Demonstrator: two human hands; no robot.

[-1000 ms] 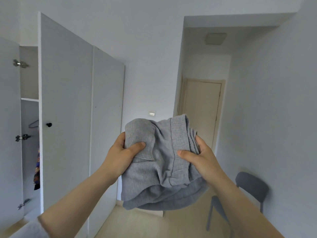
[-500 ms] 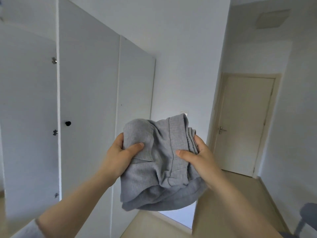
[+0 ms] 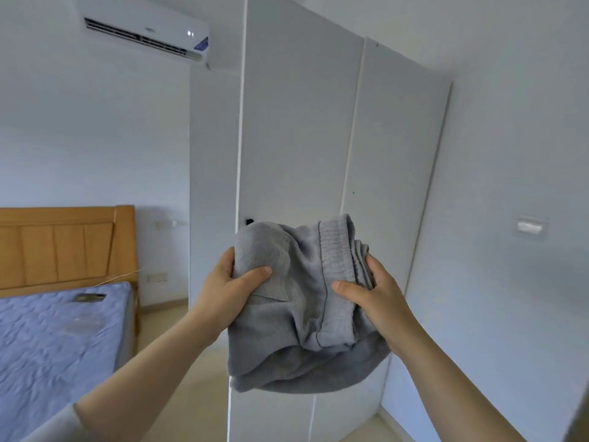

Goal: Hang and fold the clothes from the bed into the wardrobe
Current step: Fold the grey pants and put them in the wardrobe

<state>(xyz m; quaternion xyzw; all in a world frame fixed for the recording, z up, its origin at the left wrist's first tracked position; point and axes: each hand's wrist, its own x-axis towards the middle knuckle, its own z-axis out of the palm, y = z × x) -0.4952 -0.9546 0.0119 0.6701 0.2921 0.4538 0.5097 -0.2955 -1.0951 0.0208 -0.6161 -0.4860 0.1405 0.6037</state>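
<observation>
A folded grey garment [image 3: 302,307] with a ribbed waistband is held up at chest height in front of me. My left hand [image 3: 226,295] grips its left side, thumb on top of the cloth. My right hand [image 3: 376,301] grips its right side, thumb pressed on the front. Right behind the bundle stands the white wardrobe [image 3: 302,138], its doors seen from outside, with a small black knob [image 3: 248,222] just above the cloth. The wardrobe's inside is hidden. The bed [image 3: 57,346] with a blue mattress lies at the lower left.
A wooden headboard [image 3: 63,247] backs the bed, and a small dark object [image 3: 90,297] lies on the mattress near it. An air conditioner [image 3: 143,30] hangs on the wall at the upper left. A light switch [image 3: 529,227] sits on the right wall. Beige floor runs between bed and wardrobe.
The view has swung left: the room door and chair have left the frame, and the bed and air conditioner have come in. Both hands keep the same hold on the grey garment.
</observation>
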